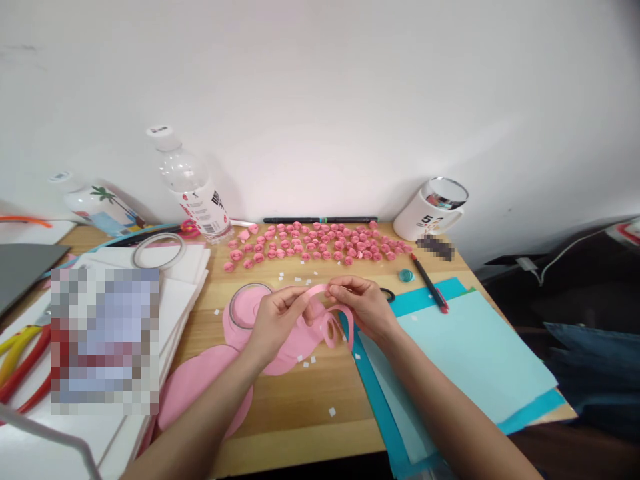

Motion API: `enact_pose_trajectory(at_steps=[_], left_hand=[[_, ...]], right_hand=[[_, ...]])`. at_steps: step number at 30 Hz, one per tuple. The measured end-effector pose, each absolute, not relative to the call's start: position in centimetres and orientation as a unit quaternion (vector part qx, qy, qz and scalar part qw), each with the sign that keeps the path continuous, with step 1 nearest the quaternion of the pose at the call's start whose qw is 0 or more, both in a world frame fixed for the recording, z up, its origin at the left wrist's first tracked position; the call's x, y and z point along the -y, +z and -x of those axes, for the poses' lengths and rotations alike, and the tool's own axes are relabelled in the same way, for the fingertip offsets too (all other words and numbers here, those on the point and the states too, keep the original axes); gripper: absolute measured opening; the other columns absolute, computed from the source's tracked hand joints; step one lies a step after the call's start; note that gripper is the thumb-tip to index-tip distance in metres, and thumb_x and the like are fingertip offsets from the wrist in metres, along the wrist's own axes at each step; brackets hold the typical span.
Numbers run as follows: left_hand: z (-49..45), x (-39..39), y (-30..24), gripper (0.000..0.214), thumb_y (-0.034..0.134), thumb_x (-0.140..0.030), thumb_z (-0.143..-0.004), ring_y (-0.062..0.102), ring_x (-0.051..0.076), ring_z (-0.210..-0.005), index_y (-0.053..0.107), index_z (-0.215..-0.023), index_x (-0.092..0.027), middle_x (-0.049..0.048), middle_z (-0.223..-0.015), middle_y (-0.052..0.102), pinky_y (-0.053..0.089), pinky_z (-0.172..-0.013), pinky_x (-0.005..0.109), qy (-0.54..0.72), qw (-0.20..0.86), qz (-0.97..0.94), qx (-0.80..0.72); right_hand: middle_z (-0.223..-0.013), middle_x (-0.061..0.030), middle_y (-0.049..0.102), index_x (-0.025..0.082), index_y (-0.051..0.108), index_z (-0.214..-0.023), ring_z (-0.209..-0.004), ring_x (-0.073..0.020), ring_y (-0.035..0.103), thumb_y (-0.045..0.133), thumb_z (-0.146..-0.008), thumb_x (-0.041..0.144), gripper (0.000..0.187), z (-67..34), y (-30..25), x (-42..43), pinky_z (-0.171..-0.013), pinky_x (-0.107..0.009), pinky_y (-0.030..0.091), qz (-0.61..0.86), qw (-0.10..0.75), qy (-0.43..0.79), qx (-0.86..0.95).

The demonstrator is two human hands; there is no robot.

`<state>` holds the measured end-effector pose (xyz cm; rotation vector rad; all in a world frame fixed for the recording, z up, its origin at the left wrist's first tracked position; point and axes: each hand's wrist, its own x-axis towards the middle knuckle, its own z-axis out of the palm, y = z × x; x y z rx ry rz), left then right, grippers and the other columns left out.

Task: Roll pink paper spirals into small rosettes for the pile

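Note:
A curling pink paper strip (345, 319) runs between my two hands at the middle of the table. My left hand (284, 313) pinches one part of it, fingers closed. My right hand (363, 303) grips the strip a little further right, and a loose spiral of it dangles below. Beneath my left hand lie pink paper circles (293, 357), with a roll of tape (250, 303) on top of them. Behind my hands, many small rolled pink paper coils (325, 243) are spread in rows.
Light blue paper sheets (465, 360) cover the right side, with a pen (430, 283) across their far edge. A white mug (429, 210) stands back right. At left are a clear bottle (193, 187), white paper stacks (180, 293) and red-and-yellow-handled scissors (25, 360). Small white scraps dot the wood.

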<state>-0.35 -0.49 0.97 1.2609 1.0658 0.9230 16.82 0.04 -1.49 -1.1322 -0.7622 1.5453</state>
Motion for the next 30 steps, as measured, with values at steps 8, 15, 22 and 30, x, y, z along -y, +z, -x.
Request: enact_pose_trajectory(at_steps=[8, 15, 22, 30], left_hand=[[0.35, 0.49, 0.93, 0.019, 0.053, -0.028, -0.081, 0.053, 0.01, -0.055, 0.067, -0.08, -0.014, -0.0007, -0.056, 0.058, 0.041, -0.054, 0.02, 0.393, 0.589, -0.541, -0.454], [0.27, 0.47, 0.83, 0.019, 0.054, -0.027, -0.081, 0.053, 0.011, -0.054, 0.067, -0.081, -0.013, -0.0007, -0.055, 0.058, 0.041, -0.054, 0.021, 0.39, 0.588, -0.543, -0.454], [0.22, 0.48, 0.59, 0.021, 0.053, -0.027, -0.081, 0.054, 0.01, -0.054, 0.063, -0.066, -0.015, -0.0012, -0.054, 0.058, 0.041, -0.056, 0.021, 0.394, 0.589, -0.542, -0.451], [0.22, 0.45, 0.96, 0.024, 0.053, -0.025, -0.081, 0.053, 0.009, -0.053, 0.059, -0.06, -0.015, -0.0015, -0.054, 0.058, 0.039, -0.055, 0.021, 0.399, 0.595, -0.531, -0.453]], right_hand=[[-0.07, -0.0025, 0.071, 0.018, 0.071, -0.073, -0.063, -0.0132, 0.064, 0.078, -0.059, 0.026, 0.018, -16.75, -1.48, 0.02, -0.061, -0.024, 0.051, 0.455, 0.506, 0.659, 0.321], [-0.064, -0.0009, 0.07, 0.019, 0.069, -0.072, -0.057, -0.0136, 0.063, 0.08, -0.053, 0.026, 0.023, -16.76, -1.3, 0.0, -0.056, -0.026, 0.051, 0.466, 0.521, 0.646, 0.306], [-0.059, 0.002, 0.065, 0.018, 0.064, -0.065, -0.05, -0.0101, 0.058, 0.081, -0.053, 0.025, 0.022, -16.7, -1.15, 0.04, -0.05, -0.022, 0.046, 0.461, 0.53, 0.639, 0.313], [-0.066, 0.0, 0.068, 0.018, 0.068, -0.067, -0.057, -0.0105, 0.059, 0.081, -0.054, 0.025, 0.019, -16.88, -1.48, -0.13, -0.054, -0.022, 0.047, 0.465, 0.537, 0.638, 0.297]])
